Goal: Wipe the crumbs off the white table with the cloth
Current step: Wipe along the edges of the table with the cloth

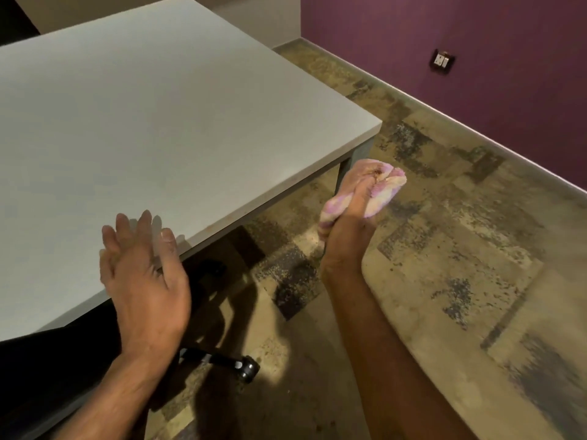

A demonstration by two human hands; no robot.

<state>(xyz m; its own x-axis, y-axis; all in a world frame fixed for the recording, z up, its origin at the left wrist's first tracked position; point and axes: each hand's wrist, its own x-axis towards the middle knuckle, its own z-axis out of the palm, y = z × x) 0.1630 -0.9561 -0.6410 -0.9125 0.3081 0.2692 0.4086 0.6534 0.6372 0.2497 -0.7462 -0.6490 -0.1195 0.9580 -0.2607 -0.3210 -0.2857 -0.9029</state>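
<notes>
The white table [165,122] fills the upper left, its near right corner at the middle of the view. My left hand [143,274] lies over the table's front edge, fingers apart and holding nothing. My right hand [352,211] is off the table, out over the floor to the right of that edge. It is closed around a bunched pink-and-white cloth [387,188], which bulges out on both sides of the fist. No crumbs show on the tabletop from here.
A mottled brown floor [444,249] spreads to the right, bounded by a purple wall [476,58] with a wall socket [442,61]. A black chair base with a caster [247,369] sits under the table's front edge. A table leg [343,173] stands below the corner.
</notes>
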